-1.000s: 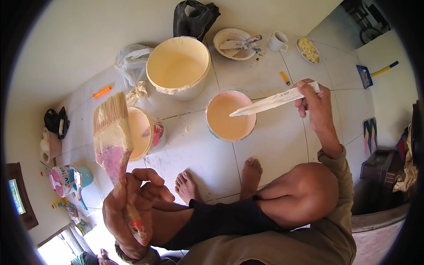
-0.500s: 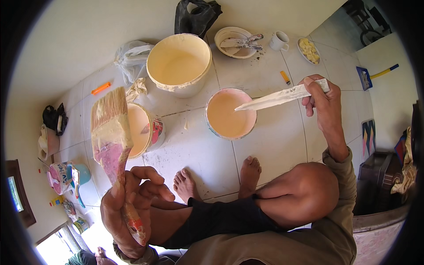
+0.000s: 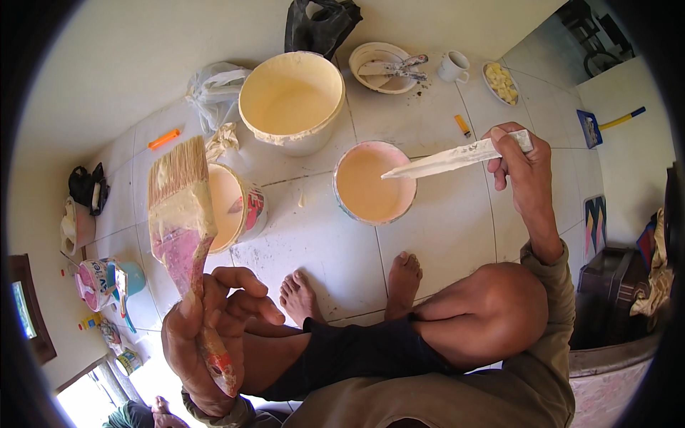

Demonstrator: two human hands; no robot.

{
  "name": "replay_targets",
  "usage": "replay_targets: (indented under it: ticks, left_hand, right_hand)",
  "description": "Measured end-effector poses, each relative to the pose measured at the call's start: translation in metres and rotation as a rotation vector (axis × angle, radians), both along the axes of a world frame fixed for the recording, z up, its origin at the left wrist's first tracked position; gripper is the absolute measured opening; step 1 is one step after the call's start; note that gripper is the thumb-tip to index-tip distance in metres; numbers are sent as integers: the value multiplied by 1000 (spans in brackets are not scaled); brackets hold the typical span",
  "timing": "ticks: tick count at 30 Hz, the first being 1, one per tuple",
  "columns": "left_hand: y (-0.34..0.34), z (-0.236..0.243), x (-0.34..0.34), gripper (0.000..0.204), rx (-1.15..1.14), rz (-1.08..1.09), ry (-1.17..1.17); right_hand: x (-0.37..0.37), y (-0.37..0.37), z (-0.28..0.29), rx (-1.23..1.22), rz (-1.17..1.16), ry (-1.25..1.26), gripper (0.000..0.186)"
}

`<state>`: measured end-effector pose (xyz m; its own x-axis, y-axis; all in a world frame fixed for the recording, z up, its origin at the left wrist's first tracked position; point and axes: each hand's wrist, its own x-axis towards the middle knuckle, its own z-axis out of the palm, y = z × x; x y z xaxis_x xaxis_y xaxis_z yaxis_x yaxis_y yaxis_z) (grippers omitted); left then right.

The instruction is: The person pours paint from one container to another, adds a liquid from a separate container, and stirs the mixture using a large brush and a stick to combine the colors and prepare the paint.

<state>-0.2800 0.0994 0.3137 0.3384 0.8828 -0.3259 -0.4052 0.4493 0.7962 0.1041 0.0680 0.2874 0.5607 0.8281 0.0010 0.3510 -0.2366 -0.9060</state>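
My left hand (image 3: 217, 324) grips a wide paintbrush (image 3: 184, 250) by its handle, bristles up and coated in cream paint. In my right hand (image 3: 519, 160) a pale, paint-crusted flat stick (image 3: 449, 157) is pinched by one end. Its tapered tip points left, over the small tub (image 3: 412, 194) of peach-cream paint; I cannot tell whether it touches the paint. Behind the brush stands a second bucket (image 3: 255, 210), also holding peach-cream paint. Farther back sits a larger bucket (image 3: 314, 135) with cream-coated inner walls.
At the back are a bowl with scrapers (image 3: 360, 60), a white mug (image 3: 451, 68) and a plate of yellow pieces (image 3: 501, 82). Two orange objects (image 3: 164, 139) and a lighter (image 3: 462, 125) lie on the tiles. My bare feet (image 3: 301, 296) are near the tub. Someone's foot shows lower left.
Both hands hold their tools almost exactly as before. The whole view has shifted very slightly; nothing was taken up or let go.
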Motion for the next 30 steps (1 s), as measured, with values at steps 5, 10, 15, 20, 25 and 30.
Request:
replay_targets:
  ticks: [5, 10, 15, 20, 25, 30]
  left_hand:
    - [0, 2, -1, 39, -7, -3, -5]
    - [-2, 4, -2, 39, -10, 1, 9]
    - [-1, 2, 3, 40, 1, -14, 40]
    - [-3, 7, 1, 40, -36, 3, 38]
    - [-2, 1, 2, 41, -6, 2, 27]
    - [1, 2, 0, 41, -18, -41, 32]
  right_hand:
    - [0, 0, -1, -3, 7, -1, 25]
    - [-9, 6, -16, -62, 44, 24, 23]
    - [-27, 23, -102, -253, 402, -87, 20]
    - [-38, 49, -140, -203, 501, -153, 18]
    - [-15, 34, -138, -93, 417, -388, 18]
    - [-49, 30, -137, -102, 484, -269, 21]
